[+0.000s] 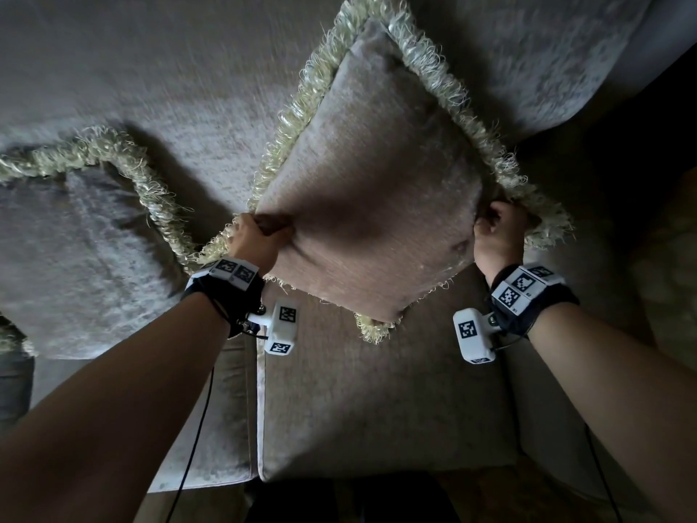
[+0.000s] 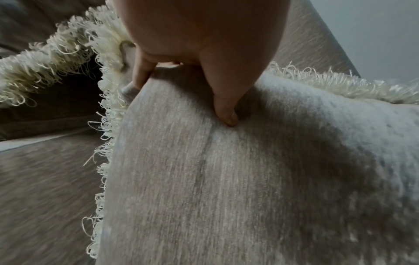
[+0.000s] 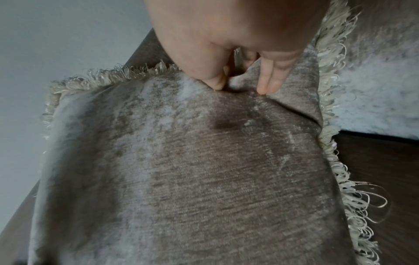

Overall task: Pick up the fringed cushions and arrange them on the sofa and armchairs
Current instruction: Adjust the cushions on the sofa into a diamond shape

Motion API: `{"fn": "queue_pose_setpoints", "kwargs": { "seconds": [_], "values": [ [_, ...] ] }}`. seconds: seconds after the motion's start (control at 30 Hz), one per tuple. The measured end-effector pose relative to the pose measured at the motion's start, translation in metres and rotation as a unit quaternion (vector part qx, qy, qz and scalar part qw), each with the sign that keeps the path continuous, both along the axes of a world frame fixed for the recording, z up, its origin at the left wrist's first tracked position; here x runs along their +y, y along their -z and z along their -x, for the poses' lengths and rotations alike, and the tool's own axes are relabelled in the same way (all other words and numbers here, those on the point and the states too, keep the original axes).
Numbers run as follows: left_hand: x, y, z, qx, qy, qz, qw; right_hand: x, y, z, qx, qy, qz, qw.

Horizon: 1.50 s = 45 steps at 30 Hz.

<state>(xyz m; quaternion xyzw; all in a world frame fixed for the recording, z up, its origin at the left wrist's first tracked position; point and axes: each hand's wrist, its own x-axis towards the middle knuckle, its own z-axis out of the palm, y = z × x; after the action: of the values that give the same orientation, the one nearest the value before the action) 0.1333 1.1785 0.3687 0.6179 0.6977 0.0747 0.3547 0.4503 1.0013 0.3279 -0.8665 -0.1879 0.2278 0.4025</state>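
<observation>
Square code tags on both wristbands, unreadable. Left hand (image 1: 260, 235) & right hand (image 1: 499, 230) each pinching fringed cushion (image 1: 377, 190); 2nd cushion (image 1: 75, 251) cut off far left.

This is a home sitting room, dimly lit. A wide sofa upholstered in soft grey-beige chenille fabric (image 1: 377, 409) fills the head view, with a seam between two seat cushions running toward the near edge and a padded backrest on the far side. Two square taupe velvet cushions trimmed with cream looped fringe belong to it: one (image 1: 377, 175) is at the centre, the other (image 1: 75, 258) lies on the seat to the left. On the right, beyond the sofa's rounded arm, is a dark floor (image 1: 663, 296) with a faint pattern. The wrist views show a plain pale wall (image 3: 56, 44) behind the sofa.
</observation>
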Motion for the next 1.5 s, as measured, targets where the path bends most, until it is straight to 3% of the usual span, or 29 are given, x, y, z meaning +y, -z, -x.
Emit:
{"fn": "queue_pose_setpoints", "kwargs": {
  "seconds": [0.37, 0.57, 0.73, 0.9, 1.0, 1.23, 1.5],
  "values": [
    [-0.011, -0.01, 0.003, 0.038, 0.011, -0.029, 0.999, -0.005, -0.012, 0.023, 0.009, -0.014, 0.02, 1.0],
    [-0.019, -0.018, 0.024, -0.039, 0.053, 0.024, 0.998, -0.008, -0.023, 0.048, 0.022, -0.017, 0.017, 0.999],
    [-0.025, -0.038, 0.056, -0.004, 0.077, 0.05, 0.996, -0.006, -0.043, 0.089, 0.029, -0.018, 0.055, 0.998],
    [-0.013, -0.036, 0.129, -0.018, 0.069, 0.065, 0.995, 0.01, -0.065, 0.158, 0.051, -0.023, 0.054, 0.997],
    [-0.012, -0.055, 0.18, -0.025, 0.069, 0.051, 0.996, 0.024, -0.074, 0.211, 0.039, -0.03, 0.033, 0.998],
    [0.013, -0.075, 0.347, -0.007, 0.074, 0.027, 0.997, 0.068, -0.088, 0.39, 0.059, -0.079, 0.025, 0.995],
    [0.04, -0.102, 0.46, 0.028, 0.065, -0.014, 0.997, 0.101, -0.083, 0.525, 0.131, -0.102, 0.042, 0.985]
  ]
}}
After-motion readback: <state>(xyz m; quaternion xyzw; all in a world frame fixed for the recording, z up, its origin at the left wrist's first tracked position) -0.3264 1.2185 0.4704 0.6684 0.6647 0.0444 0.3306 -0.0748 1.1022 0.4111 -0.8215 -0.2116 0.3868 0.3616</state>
